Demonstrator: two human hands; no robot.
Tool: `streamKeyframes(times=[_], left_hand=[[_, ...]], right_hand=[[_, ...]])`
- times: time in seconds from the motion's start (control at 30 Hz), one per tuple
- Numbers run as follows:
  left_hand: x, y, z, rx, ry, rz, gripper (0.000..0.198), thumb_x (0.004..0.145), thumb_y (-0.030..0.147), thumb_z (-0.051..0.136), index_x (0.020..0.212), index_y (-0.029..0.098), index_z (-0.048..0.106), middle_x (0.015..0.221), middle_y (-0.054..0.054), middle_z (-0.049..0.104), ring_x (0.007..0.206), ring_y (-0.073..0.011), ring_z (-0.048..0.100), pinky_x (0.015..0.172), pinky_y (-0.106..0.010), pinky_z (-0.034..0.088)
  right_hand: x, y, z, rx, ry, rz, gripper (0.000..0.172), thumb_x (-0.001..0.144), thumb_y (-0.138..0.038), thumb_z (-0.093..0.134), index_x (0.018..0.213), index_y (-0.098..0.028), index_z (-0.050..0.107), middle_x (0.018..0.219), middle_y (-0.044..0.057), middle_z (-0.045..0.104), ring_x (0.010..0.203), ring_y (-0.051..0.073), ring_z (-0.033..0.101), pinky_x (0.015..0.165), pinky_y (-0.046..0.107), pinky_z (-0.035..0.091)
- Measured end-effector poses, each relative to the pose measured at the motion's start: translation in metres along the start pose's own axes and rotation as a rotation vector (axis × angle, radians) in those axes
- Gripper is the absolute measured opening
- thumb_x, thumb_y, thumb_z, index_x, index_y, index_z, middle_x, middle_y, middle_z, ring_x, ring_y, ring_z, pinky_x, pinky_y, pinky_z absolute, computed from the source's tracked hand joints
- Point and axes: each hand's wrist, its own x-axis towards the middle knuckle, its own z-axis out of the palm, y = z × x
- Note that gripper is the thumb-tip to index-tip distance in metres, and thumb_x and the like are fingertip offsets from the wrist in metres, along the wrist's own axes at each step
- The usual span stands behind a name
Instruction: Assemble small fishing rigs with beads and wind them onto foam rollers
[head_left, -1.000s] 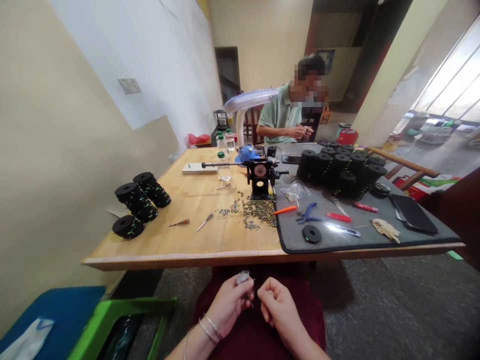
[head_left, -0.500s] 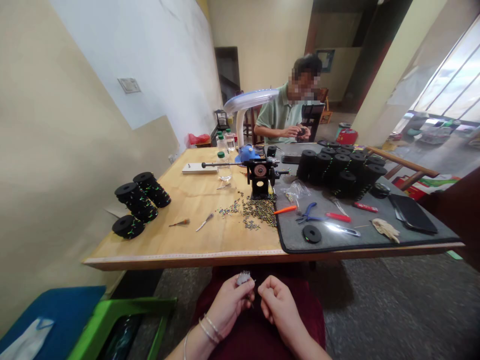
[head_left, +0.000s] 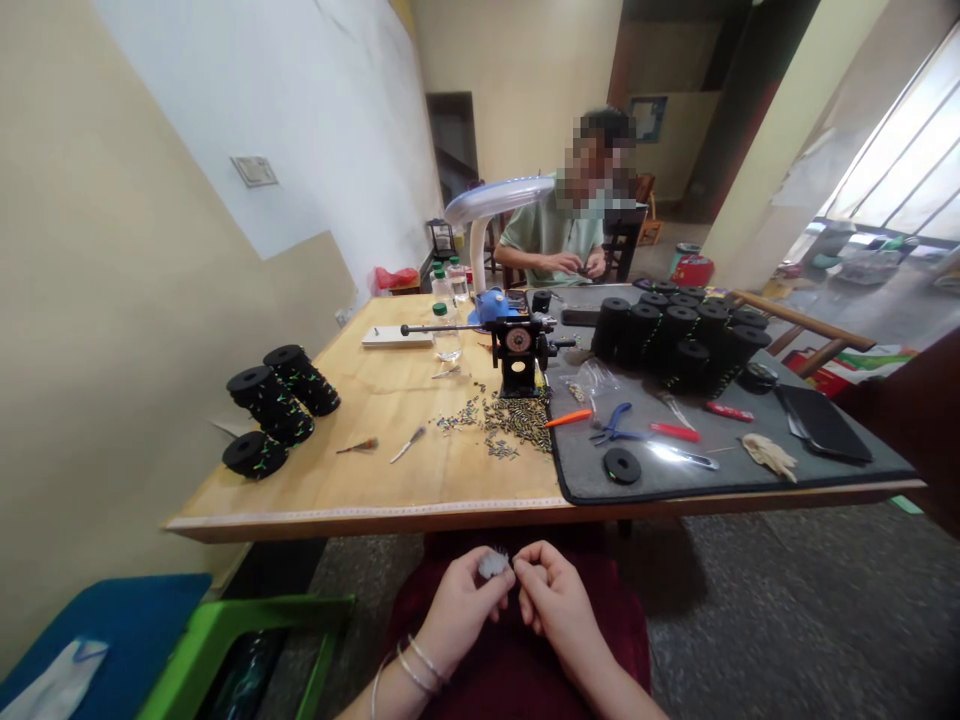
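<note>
Both my hands are low in front of my lap, below the table's front edge. My left hand (head_left: pixel 461 610), with bangles on the wrist, is closed in a pinch on a small whitish tuft (head_left: pixel 493 565). My right hand (head_left: pixel 551 600) is curled shut with its fingertips touching the same tuft from the right. My dark red garment (head_left: pixel 517 670) lies under both hands.
A wooden table (head_left: pixel 375 470) carries a black winding device (head_left: pixel 517 350), scattered small beads (head_left: pixel 510 420), black spools (head_left: pixel 277 400) at left and a stack of spools (head_left: pixel 675 335) on a grey mat (head_left: pixel 720 470) with pliers (head_left: pixel 611 425). Another person (head_left: pixel 559 235) sits opposite. A green stool (head_left: pixel 232 640) stands at lower left.
My hands have come closer together and risen slightly; the right fingertips now meet the tuft. The person opposite has shifted their hands.
</note>
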Motion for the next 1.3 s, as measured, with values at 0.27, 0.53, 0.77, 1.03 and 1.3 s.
streamKeyframes(times=[0.27,0.53,0.77,1.03,1.3], left_hand=[[0.000,-0.001,0.000,0.053,-0.023,0.000,0.026,0.071,0.038,0.064,0.065,0.017,0.051,0.049,0.003,0.052,0.042,-0.0091,0.043,0.042,-0.020,0.035],[-0.002,0.002,0.002,0.086,-0.044,-0.011,0.020,0.072,0.031,0.060,0.063,0.017,0.049,0.049,0.006,0.047,0.045,-0.0089,0.038,0.045,-0.021,0.031],[-0.001,0.007,0.002,0.047,-0.026,0.018,0.015,0.068,0.028,0.064,0.061,0.016,0.056,0.052,0.005,0.047,0.050,-0.0099,0.039,0.051,-0.023,0.033],[0.003,0.002,-0.006,0.062,-0.012,0.019,0.021,0.064,0.033,0.069,0.063,0.013,0.061,0.057,0.001,0.055,0.055,-0.0122,0.045,0.056,-0.025,0.035],[0.000,0.012,-0.021,0.144,-0.093,-0.004,0.028,0.061,0.037,0.072,0.058,0.013,0.058,0.053,0.003,0.049,0.053,-0.0103,0.040,0.053,-0.024,0.031]], right_hand=[[0.000,0.000,-0.001,-0.012,-0.005,0.017,0.039,0.073,-0.055,0.058,0.071,-0.018,0.048,0.035,-0.011,0.046,0.027,0.002,0.027,0.030,0.014,0.017],[0.003,0.003,-0.003,0.123,0.080,0.003,0.040,0.072,-0.057,0.058,0.071,-0.019,0.047,0.035,-0.013,0.038,0.029,0.003,0.022,0.031,0.015,0.014],[0.001,0.002,-0.001,0.092,0.061,-0.043,0.040,0.073,-0.057,0.058,0.071,-0.019,0.045,0.037,-0.013,0.036,0.033,0.004,0.024,0.034,0.016,0.016],[-0.001,-0.001,-0.006,-0.011,-0.090,-0.069,0.028,0.079,-0.045,0.056,0.077,-0.018,0.048,0.047,-0.010,0.043,0.039,0.006,0.030,0.039,0.017,0.022],[-0.013,-0.019,-0.013,-0.545,-0.162,-0.330,0.013,0.079,-0.018,0.056,0.067,-0.017,0.060,0.059,-0.004,0.056,0.057,0.011,0.049,0.055,0.021,0.034]])
